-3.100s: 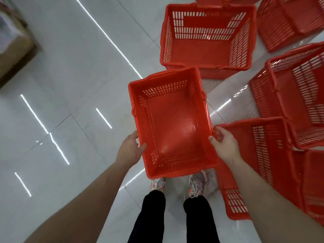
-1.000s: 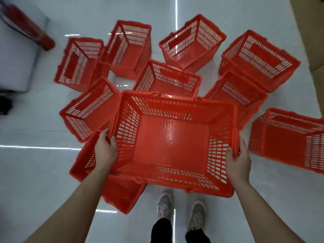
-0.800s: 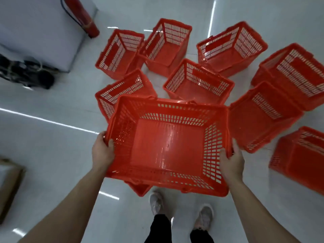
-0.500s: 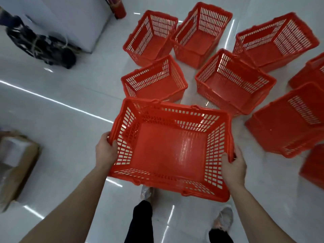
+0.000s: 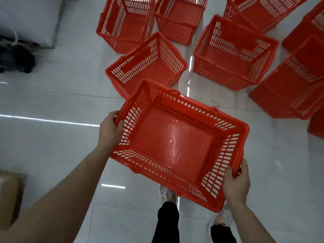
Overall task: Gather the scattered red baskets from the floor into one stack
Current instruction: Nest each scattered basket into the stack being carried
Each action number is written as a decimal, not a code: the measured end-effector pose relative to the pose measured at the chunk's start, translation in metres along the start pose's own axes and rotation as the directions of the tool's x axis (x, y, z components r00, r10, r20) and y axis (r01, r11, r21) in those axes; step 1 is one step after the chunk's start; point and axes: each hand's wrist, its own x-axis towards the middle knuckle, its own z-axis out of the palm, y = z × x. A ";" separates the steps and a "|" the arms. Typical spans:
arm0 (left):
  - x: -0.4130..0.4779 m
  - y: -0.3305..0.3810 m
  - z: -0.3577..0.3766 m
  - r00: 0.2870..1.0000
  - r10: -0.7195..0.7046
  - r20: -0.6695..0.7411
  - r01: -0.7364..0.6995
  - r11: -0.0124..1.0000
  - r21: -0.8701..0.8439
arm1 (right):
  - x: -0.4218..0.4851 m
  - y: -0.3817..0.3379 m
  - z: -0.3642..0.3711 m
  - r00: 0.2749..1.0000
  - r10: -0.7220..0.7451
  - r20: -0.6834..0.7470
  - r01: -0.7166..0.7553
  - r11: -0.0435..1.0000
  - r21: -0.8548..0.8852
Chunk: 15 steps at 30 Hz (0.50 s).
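I hold an empty red slotted basket [image 5: 175, 142] in the air above the floor, tilted so its right end is lower. My left hand [image 5: 109, 129] grips its left rim and my right hand [image 5: 236, 183] grips its right rim. Just beyond it a second red basket [image 5: 147, 65] stands on the floor. Several more red baskets, among them one at the centre right [image 5: 233, 51] and one at the far left [image 5: 122, 23], stand or lie scattered across the top and right of the view.
The floor is glossy white tile [image 5: 52, 102]. A white cabinet [image 5: 29, 18] with a dark object [image 5: 15, 58] beside it stands at the upper left. A cardboard box [image 5: 10, 195] sits at the lower left edge. My feet in sneakers [image 5: 165, 193] show below the basket.
I have turned and stepped left with the basket held in both hands. The scattered baskets have shifted toward the top and right of the view, and the held basket now tilts down to the right.
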 end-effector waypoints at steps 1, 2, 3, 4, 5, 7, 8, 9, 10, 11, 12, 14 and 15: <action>0.007 0.002 0.004 0.999 0.034 0.013 -0.034 0.999 0.010 | -0.002 0.002 0.002 1.000 -0.015 -0.018 0.015 1.000 -0.001; 0.013 0.004 0.008 0.998 0.066 0.021 -0.066 0.998 0.022 | -0.001 0.002 0.004 0.999 -0.024 -0.032 0.024 1.000 -0.002; 0.019 0.007 0.011 0.995 0.091 0.026 -0.092 0.995 0.033 | 0.000 0.003 0.006 0.999 -0.019 -0.046 0.019 1.000 0.003; 0.025 0.010 0.013 0.994 0.108 0.032 -0.110 0.993 0.040 | 0.002 0.003 0.009 0.998 -0.004 -0.063 0.005 1.000 0.012; 0.030 0.012 0.015 0.992 0.119 0.037 -0.120 0.992 0.044 | 0.004 0.004 0.011 0.997 0.008 -0.079 -0.007 1.000 0.021; 0.035 0.014 0.019 0.991 0.127 0.041 -0.129 0.990 0.055 | 0.005 0.006 0.014 0.994 0.025 -0.105 -0.021 0.999 0.036; 0.036 0.014 0.020 0.991 0.130 0.041 -0.132 0.989 0.059 | 0.005 0.007 0.015 0.993 0.029 -0.114 -0.024 0.999 0.044; 0.035 0.012 0.021 0.991 0.132 0.038 -0.134 0.989 0.059 | 0.005 0.008 0.014 0.992 0.031 -0.119 -0.025 0.998 0.049; 0.034 0.010 0.020 0.991 0.133 0.033 -0.135 0.990 0.051 | 0.003 0.009 0.013 0.992 0.033 -0.121 -0.027 0.998 0.055; 0.033 0.007 0.019 0.991 0.131 0.027 -0.132 0.991 0.038 | 0.001 0.009 0.013 0.992 0.035 -0.123 -0.027 0.997 0.068; 0.031 0.005 0.018 0.992 0.128 0.020 -0.129 0.991 0.031 | -0.001 0.009 0.011 0.991 0.036 -0.127 -0.025 0.996 0.082; 0.029 0.004 0.015 0.993 0.121 0.006 -0.122 0.992 0.034 | -0.006 0.006 0.011 0.991 0.021 -0.130 -0.009 0.996 0.093; 0.028 0.005 0.015 0.993 0.115 0.006 -0.115 0.993 0.033 | -0.008 0.005 0.010 0.991 0.016 -0.134 -0.004 0.996 0.094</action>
